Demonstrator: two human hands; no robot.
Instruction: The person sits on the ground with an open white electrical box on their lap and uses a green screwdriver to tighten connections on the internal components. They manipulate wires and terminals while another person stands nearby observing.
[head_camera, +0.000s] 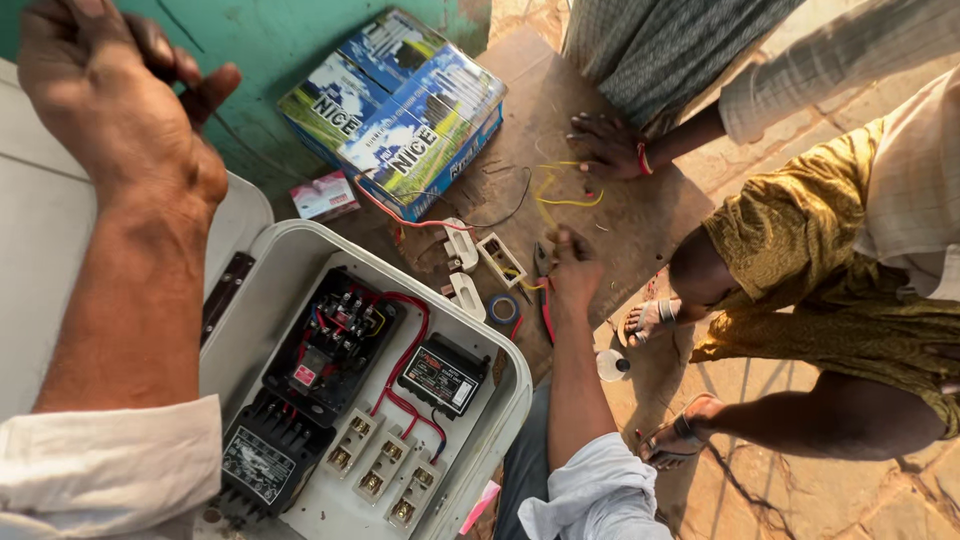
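My left hand (120, 110) is raised at the upper left, its fingers pinched shut on a thin dark wire (245, 145) that trails down toward the wall. My right hand (575, 268) reaches down to the brown board (640, 225) and closes on red-handled pliers (545, 290). Just left of it lie white switch parts (478, 262) and a blue tape roll (503, 308). Below my arms sits an open white electrical box (500, 385) with a black contactor (335, 340), a black relay (442, 375), fuse holders (385, 465) and red wires.
A blue printed carton (400, 105) and a small pink-and-white packet (325, 195) lie by the green wall. Yellow wire scraps (560, 195) lie on the board. Another person squats at the right in sandals, one hand (610, 145) resting on the board. A small white bottle cap (612, 365) sits on the ground.
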